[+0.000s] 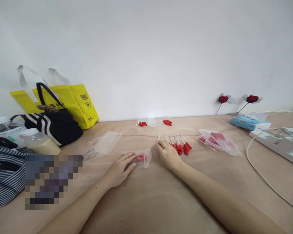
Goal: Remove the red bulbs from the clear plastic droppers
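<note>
A row of thin, clear-to-white droppers with red rubber bulbs (185, 148) lies on the table, bulbs toward me. Over the left end of that row, my right hand (169, 155) has its fingers bent and closed at the pale stems; its palm hides part of the row. My left hand (122, 169) rests on the table with fingers stretched and thumb apart, its fingertips on the edge of a small clear zip bag (146, 160) with red bulbs inside. Near the wall, another clear bag (153, 122) shows red bulbs at both ends.
Filled clear bags with red bulbs (218, 141) lie right, and flat clear bags (107, 143) left. A blue tissue pack (250, 123), white power strip (278, 146) and cable (254, 169) stand right. Yellow bag (85, 107), black bag (61, 126), bottle (42, 143) and striped bag (7, 175) crowd the left.
</note>
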Tool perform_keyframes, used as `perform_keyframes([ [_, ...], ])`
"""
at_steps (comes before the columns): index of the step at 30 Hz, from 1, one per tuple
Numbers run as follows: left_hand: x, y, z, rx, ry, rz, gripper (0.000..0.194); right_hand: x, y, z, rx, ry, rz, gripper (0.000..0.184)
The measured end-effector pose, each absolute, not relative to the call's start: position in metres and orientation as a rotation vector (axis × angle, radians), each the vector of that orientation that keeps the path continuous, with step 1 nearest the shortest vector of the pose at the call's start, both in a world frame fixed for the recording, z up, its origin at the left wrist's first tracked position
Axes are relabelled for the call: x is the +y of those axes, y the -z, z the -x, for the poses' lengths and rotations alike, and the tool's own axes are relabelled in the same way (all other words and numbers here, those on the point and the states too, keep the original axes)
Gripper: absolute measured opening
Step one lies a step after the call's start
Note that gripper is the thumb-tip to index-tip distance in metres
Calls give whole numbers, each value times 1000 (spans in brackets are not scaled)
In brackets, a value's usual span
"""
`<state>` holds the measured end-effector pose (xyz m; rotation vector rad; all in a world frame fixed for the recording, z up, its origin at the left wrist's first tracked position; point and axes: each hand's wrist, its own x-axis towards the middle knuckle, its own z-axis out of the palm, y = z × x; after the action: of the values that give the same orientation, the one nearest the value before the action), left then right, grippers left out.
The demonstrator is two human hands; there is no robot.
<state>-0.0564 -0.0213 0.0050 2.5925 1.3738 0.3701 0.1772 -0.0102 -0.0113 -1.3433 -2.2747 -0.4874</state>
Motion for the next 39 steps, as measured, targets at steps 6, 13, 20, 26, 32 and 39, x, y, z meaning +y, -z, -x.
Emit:
perform_keyframes([
  [6, -22, -6, 55, 1392, -353, -2585, 40, -13, 11, -173, -2382, 490, 1168, 22],
  [13, -23, -7, 54, 1392, -360, -2577, 40, -12, 9, -173, -2478, 410, 1223, 18],
  [20, -21, -7, 54, 1390, -349, -2591, 40, -15, 6, -175, -2438, 365, 1312, 16],
  [26, -24, -5, 54, 1341, -352, -2594, 41, -28, 3, -170, -2268, 30, 1132, 14],
  [32, -27, -4, 51, 1228, -321, -2648, 43, -33, 0, -162, -2299, -243, 1126, 11],
  [39, -29, -8, 50, 1233, -266, -2640, 46, -32, 2, -157, -2279, -335, 1269, 12],
])
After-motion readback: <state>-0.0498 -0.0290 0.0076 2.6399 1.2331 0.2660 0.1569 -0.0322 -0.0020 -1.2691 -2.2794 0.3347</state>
